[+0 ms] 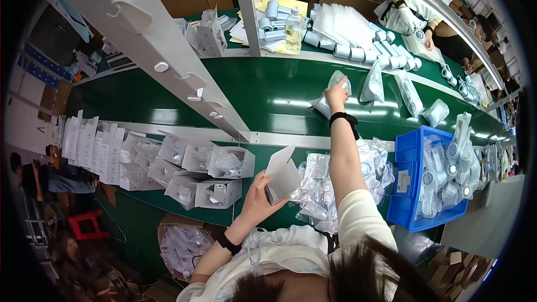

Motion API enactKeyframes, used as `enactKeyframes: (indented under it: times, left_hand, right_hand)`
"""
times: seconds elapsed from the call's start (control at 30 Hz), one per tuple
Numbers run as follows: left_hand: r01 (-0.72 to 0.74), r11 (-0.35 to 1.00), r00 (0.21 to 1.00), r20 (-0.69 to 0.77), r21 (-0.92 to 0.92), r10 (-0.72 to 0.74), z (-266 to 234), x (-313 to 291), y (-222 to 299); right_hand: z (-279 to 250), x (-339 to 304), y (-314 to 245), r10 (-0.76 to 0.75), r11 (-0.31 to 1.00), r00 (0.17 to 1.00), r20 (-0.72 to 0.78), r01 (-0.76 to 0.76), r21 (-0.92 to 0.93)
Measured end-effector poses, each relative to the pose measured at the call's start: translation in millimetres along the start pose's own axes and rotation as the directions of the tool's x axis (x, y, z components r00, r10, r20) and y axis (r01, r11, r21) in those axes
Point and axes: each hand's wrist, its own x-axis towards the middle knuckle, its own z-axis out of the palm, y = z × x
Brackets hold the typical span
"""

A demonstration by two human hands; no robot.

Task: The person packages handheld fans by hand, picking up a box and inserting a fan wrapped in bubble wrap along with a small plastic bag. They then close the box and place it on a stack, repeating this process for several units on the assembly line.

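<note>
White box, flap raised, tilts in the left hand.

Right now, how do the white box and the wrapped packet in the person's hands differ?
The white box is opaque and angular; the wrapped packet is crinkled and translucent. The box is lower in view, in the left hand; the packet is higher, over the green surface, in the right hand. Both are held.

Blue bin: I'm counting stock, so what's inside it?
Plastic-wrapped items fill the blue bin, some reaching over its rim; whatever lies beneath the top layer is covered.
</note>
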Motion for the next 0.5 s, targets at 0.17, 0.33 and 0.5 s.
enactKeyframes:
  times: [0.17, 0.33, 0.5]
  left_hand:
    - [0.103, 0.992, 0.981, -0.155, -0.069, -0.113, 19, 8, -2]
    - [0.135, 0.989, 0.956, -0.256, -0.061, -0.146, 19, 8, -3]
    - [0.246, 0.964, 0.921, -0.286, -0.104, -0.266, 33, -1, 0]
  right_hand:
    - [-31, 1, 37, -0.26, 0.574, 0.951, 0.17, 0.011, 0.819]
    - [-117, -183, 36, -0.482, -0.242, 0.85, 0.211, -0.361, 0.901]
    - [-94, -291, 38, -0.33, 0.052, 0.935, -0.131, 0.156, 0.986]
